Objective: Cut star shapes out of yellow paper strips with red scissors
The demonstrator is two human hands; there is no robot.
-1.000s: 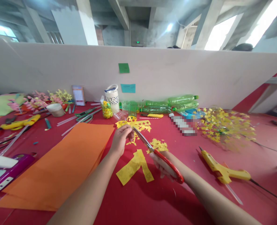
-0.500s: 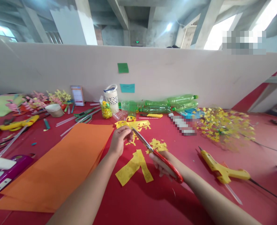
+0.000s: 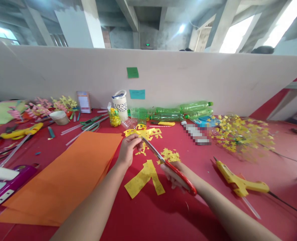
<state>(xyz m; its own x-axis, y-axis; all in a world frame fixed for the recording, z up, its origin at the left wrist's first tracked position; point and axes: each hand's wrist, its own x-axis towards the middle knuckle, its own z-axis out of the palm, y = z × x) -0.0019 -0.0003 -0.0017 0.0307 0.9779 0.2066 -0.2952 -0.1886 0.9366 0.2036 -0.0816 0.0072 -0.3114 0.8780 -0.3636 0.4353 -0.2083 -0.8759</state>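
Red-handled scissors (image 3: pixel 174 174) are gripped in my right hand (image 3: pixel 177 172), their blades pointing up and left. The blade tips reach the fingertips of my left hand (image 3: pixel 128 148). That hand is closed in a pinch; whatever lies between its fingers is too small or hidden to make out. Just beyond it are yellow paper scraps (image 3: pixel 156 132) with star-shaped holes cut out. A pile of small yellow paper stars (image 3: pixel 170 155) sits beside the scissors blades. Nearer to me, two yellow paper strips (image 3: pixel 138 182) lie joined or overlapping on the red table (image 3: pixel 143 221).
Orange paper sheets (image 3: pixel 63 180) lie at left, beside a purple device (image 3: pixel 12 187). A yellow glue gun (image 3: pixel 238 182) rests at right, below a yellow star bouquet (image 3: pixel 238 134). Green bottles (image 3: pixel 168 116), a white cup (image 3: pixel 120 106) and a yellow cutter (image 3: pixel 166 124) stand or lie toward the partition.
The camera view has shifted very slightly. Both hands and the scissors keep almost the same pose, and the papers lie where they were.
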